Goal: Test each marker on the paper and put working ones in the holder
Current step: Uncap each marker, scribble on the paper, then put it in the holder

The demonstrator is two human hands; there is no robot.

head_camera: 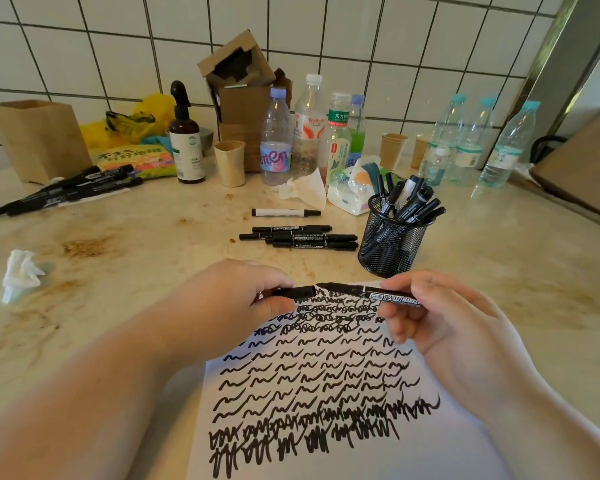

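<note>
My left hand pinches the black cap, and my right hand holds the black twin marker with its tip bare and just apart from the cap. Both are over the scribbled paper. The mesh holder with markers stands near behind, beside four loose markers.

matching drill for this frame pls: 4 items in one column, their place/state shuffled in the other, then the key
Things
1. cap
2. marker
3. mesh holder
4. white-barrelled marker

Places or states
A. stands right of the paper, full of markers
B. pinched in the left hand, off its pen
C. lies alone on the counter, behind the row of black markers
D. gripped in the right hand, tip bare, pointing at the cap

Pairs: 1-B, 2-D, 3-A, 4-C
</note>
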